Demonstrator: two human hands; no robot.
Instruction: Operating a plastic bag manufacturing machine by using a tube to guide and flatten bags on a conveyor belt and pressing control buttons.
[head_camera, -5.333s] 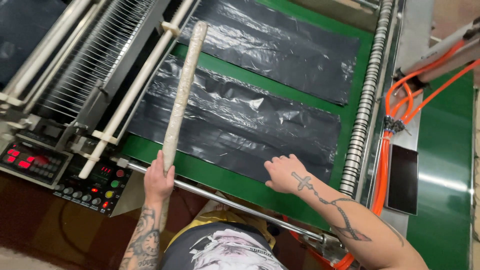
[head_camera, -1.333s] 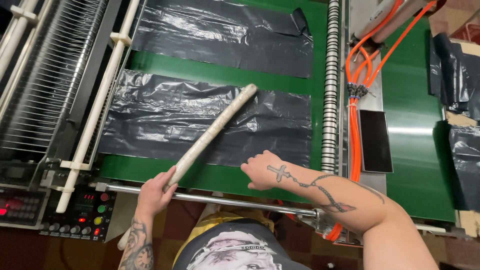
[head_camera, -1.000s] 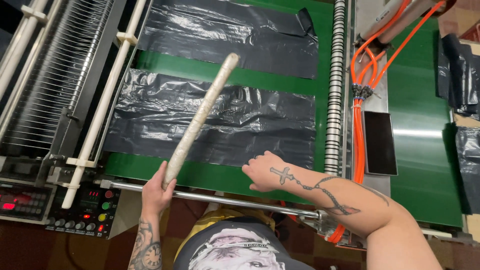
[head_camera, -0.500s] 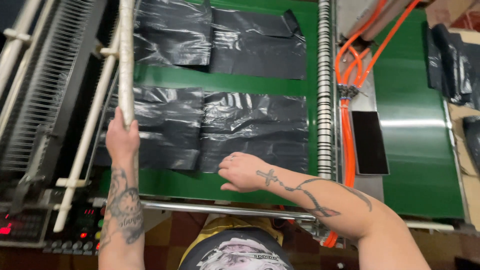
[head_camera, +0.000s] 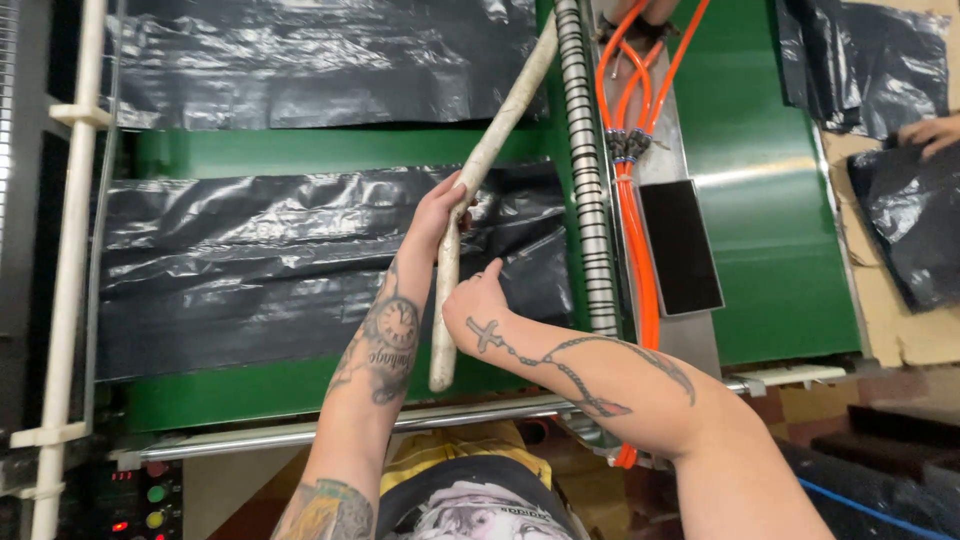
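Observation:
My left hand (head_camera: 436, 213) grips a long pale stick (head_camera: 487, 160) near its lower third; the stick slants up to the right over the black plastic sheet (head_camera: 250, 270) on the green conveyor belt (head_camera: 270, 385). Just right of the stick's lower part, my right hand (head_camera: 475, 300) hovers with its fingers loosely curled and thumb raised, resting on or just over the sheet's right end. The right hand holds nothing that I can see. Another black sheet (head_camera: 320, 55) lies farther up the belt.
A coiled metal roller (head_camera: 590, 200) and orange hoses (head_camera: 635, 200) run along the belt's right side. A white rail (head_camera: 68, 250) runs on the left, a control panel (head_camera: 140, 495) at bottom left. Another person's hand (head_camera: 930, 132) touches black bags (head_camera: 905, 225) at far right.
My left hand swung the stick from the left rail over to the right side of the sheet, close to my right hand. The view shifted right.

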